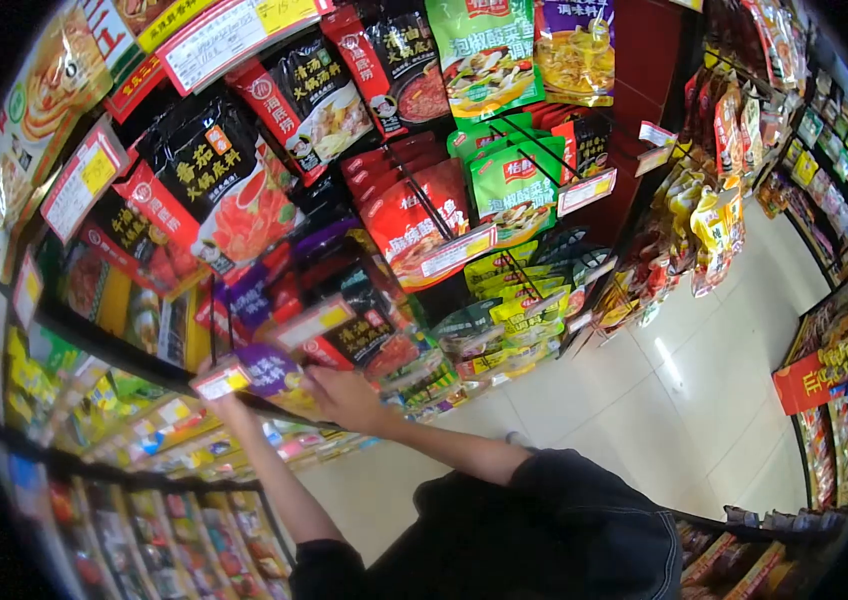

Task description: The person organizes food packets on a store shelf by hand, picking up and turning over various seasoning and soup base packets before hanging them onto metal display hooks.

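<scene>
At the left of centre, my right hand has its fingers closed on the right edge of a purple and yellow seasoning packet. My left hand is at the packet's lower left, by a white and yellow price tag; its fingers are partly hidden and blurred. Just above the hands hang a black and red packet and another price tag. Higher up is a black hotpot packet with a tomato picture.
Red packets and green packets hang on hooks above centre. Yellow-green packets hang below them. Tiled floor shows at the right, with a red sign on a far shelf. More stocked shelves stand at the lower left.
</scene>
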`<control>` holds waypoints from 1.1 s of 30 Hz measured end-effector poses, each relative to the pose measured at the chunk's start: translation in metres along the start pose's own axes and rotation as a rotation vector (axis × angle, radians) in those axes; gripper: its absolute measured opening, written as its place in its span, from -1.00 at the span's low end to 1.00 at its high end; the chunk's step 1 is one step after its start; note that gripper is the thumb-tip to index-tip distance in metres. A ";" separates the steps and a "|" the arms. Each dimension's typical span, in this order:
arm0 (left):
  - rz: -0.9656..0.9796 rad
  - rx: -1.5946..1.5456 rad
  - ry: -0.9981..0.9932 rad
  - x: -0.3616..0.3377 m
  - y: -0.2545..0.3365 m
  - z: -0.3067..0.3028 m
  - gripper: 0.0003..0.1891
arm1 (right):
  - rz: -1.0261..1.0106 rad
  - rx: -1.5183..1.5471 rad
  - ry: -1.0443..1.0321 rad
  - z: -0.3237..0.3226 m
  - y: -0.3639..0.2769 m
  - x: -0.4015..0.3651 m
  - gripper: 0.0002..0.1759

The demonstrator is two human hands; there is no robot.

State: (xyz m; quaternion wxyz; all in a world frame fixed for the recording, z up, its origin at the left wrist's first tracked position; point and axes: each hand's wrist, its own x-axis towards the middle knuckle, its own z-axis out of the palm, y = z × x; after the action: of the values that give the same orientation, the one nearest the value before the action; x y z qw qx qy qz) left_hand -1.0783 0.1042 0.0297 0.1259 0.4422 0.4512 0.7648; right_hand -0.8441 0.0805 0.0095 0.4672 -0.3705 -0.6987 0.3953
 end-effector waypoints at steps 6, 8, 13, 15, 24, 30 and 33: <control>-0.134 0.076 -0.126 0.007 0.005 -0.003 -0.54 | 0.025 0.002 -0.066 -0.004 0.000 -0.007 -0.70; -0.129 0.128 -0.109 0.008 -0.003 -0.002 -0.54 | -0.011 -0.006 -0.012 -0.006 0.002 -0.020 -0.68; -0.015 0.039 -0.134 0.033 -0.065 -0.008 -0.52 | -0.112 -0.028 -0.089 -0.081 -0.007 -0.061 -0.69; 0.082 0.152 -0.105 0.041 -0.073 0.013 -0.57 | -0.067 0.043 -0.196 -0.135 -0.028 -0.073 -0.76; 0.604 0.847 0.131 0.057 -0.039 0.080 -0.76 | -0.123 -0.279 0.373 -0.353 -0.102 -0.069 -0.78; 0.493 1.128 0.031 -0.046 0.015 0.068 -0.37 | -0.297 -0.369 0.542 -0.466 -0.115 0.046 -0.55; 0.215 0.924 -0.074 -0.128 0.022 0.054 -0.36 | -0.271 -0.547 0.472 -0.498 -0.101 0.113 -0.23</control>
State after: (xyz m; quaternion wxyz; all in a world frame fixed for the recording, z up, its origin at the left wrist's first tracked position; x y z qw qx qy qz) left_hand -0.9572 0.0477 -0.0141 -0.1478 0.5231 0.6911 0.4764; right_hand -0.4206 0.2417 0.2657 0.5471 -0.4665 -0.6942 0.0327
